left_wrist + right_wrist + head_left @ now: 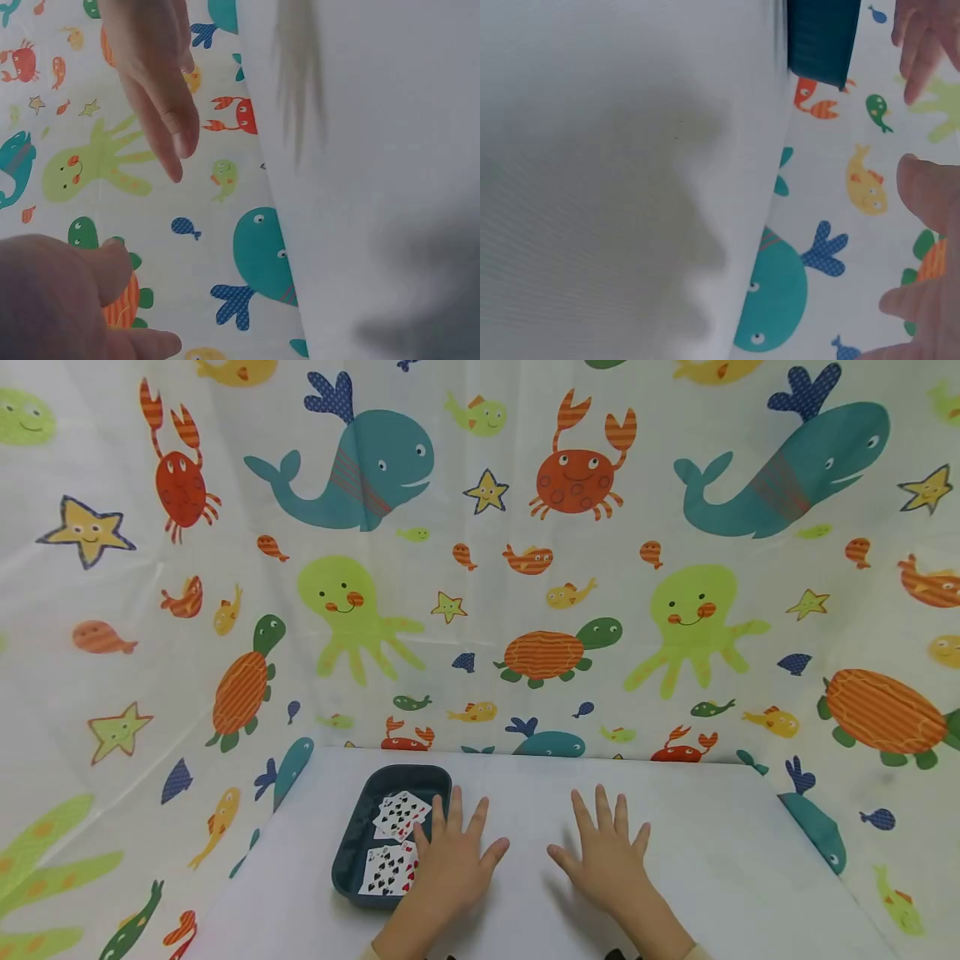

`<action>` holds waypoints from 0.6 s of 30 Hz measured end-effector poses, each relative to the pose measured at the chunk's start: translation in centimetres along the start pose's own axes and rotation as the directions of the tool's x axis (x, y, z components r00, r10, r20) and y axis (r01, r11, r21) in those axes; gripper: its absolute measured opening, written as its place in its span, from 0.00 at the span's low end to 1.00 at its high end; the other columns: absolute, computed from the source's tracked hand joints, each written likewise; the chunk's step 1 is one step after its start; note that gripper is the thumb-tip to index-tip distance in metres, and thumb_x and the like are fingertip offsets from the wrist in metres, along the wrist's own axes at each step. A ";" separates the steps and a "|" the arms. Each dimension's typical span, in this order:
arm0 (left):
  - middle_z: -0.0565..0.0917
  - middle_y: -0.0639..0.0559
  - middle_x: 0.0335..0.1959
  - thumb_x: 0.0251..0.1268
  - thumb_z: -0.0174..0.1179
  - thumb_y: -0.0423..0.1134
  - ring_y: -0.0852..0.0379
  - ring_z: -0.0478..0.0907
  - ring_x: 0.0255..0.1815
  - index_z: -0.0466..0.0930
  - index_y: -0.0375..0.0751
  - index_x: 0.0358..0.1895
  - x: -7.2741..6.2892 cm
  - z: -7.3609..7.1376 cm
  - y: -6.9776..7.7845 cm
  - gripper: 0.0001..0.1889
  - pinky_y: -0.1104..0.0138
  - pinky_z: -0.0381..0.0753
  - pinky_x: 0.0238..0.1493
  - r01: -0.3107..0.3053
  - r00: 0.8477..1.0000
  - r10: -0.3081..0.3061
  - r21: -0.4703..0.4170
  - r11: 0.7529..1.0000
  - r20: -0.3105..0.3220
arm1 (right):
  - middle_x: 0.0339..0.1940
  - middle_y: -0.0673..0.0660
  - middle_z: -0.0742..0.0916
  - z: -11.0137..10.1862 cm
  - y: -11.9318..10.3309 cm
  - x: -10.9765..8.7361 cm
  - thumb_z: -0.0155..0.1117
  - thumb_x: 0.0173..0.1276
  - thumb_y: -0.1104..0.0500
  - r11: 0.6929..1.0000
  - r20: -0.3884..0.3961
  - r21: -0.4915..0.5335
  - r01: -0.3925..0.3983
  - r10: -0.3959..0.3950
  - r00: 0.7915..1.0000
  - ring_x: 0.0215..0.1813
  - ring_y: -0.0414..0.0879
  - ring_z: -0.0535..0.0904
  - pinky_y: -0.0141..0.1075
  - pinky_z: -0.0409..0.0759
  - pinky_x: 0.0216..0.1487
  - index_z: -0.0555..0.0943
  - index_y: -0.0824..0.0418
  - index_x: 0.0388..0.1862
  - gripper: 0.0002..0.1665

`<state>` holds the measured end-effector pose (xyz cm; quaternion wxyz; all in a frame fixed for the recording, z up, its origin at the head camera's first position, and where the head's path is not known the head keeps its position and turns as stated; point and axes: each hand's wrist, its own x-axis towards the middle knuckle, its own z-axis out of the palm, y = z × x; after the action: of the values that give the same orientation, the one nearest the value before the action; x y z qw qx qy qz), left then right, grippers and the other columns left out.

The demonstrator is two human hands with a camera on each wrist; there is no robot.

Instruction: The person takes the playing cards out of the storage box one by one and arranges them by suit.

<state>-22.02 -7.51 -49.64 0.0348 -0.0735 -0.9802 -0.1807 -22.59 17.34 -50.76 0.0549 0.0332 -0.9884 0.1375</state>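
Note:
My left hand (454, 864) hovers with spread, straight fingers over the right side of a dark teal tray (347, 860), holding nothing. Inside the tray lie two groups of playing cards: fanned cards (401, 815) toward the back and more cards (386, 870) toward the front, partly hidden by the left hand. My right hand (606, 856) is held above the white table, fingers spread and nothing in it. Both hands also appear in the wrist views, where the right wrist view shows the tray's outer wall (823, 41).
The white table (720, 860) extends to the right of the hands. Behind and beside it hangs a pale curtain (480, 593) printed with whales, crabs, turtles and other sea animals. Shadows of the hands fall on the tabletop.

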 end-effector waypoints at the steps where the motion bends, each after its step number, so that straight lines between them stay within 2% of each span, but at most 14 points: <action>1: 0.48 0.37 0.90 0.76 0.50 0.73 0.25 0.42 0.89 0.61 0.59 0.86 0.1 -0.3 -0.1 0.42 0.19 0.49 0.76 0.005 1.000 -0.005 -0.012 1.000 0.002 | 0.90 0.70 0.56 -0.1 -0.2 0.1 0.65 0.70 0.26 1.000 -0.010 0.003 0.008 -0.008 1.000 0.88 0.79 0.43 0.89 0.38 0.72 0.59 0.51 0.89 0.58; 5: 0.49 0.37 0.90 0.77 0.52 0.71 0.25 0.43 0.89 0.62 0.57 0.86 0.2 -1.6 -0.6 0.41 0.19 0.49 0.76 0.030 0.999 -0.029 -0.052 0.998 0.016 | 0.89 0.70 0.59 -0.5 -0.9 0.5 0.67 0.70 0.28 0.999 -0.052 0.012 0.039 -0.038 0.998 0.88 0.78 0.46 0.88 0.40 0.72 0.61 0.52 0.88 0.56; 11: 0.53 0.36 0.89 0.76 0.59 0.65 0.23 0.46 0.88 0.67 0.57 0.83 0.2 -3.3 -1.5 0.37 0.20 0.50 0.76 0.088 0.995 -0.079 -0.146 0.985 0.062 | 0.89 0.68 0.60 -0.7 -1.8 1.3 0.69 0.70 0.31 0.996 -0.064 0.065 0.064 -0.059 0.996 0.88 0.77 0.48 0.86 0.47 0.74 0.64 0.52 0.86 0.54; 15: 0.57 0.34 0.87 0.76 0.62 0.60 0.22 0.49 0.87 0.74 0.57 0.79 0.0 -4.1 -2.5 0.33 0.22 0.55 0.76 0.103 0.994 -0.093 -0.208 0.973 0.056 | 0.87 0.68 0.64 -0.6 -2.4 1.8 0.70 0.70 0.34 0.985 -0.095 0.155 0.081 -0.067 0.993 0.87 0.75 0.54 0.84 0.55 0.74 0.67 0.54 0.84 0.50; 18: 0.61 0.33 0.86 0.77 0.64 0.56 0.24 0.54 0.86 0.76 0.53 0.78 -0.2 -4.6 -3.5 0.30 0.23 0.60 0.74 0.104 0.995 -0.100 -0.249 0.963 0.029 | 0.86 0.67 0.66 -0.5 -2.7 2.1 0.72 0.70 0.37 0.970 -0.113 0.222 0.101 -0.077 0.991 0.85 0.74 0.58 0.82 0.58 0.75 0.69 0.55 0.83 0.49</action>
<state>-22.18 -12.39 -46.60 0.0082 -0.0282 -0.9523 -0.3037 -24.42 14.76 -49.27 0.1082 0.0763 -0.9595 0.2484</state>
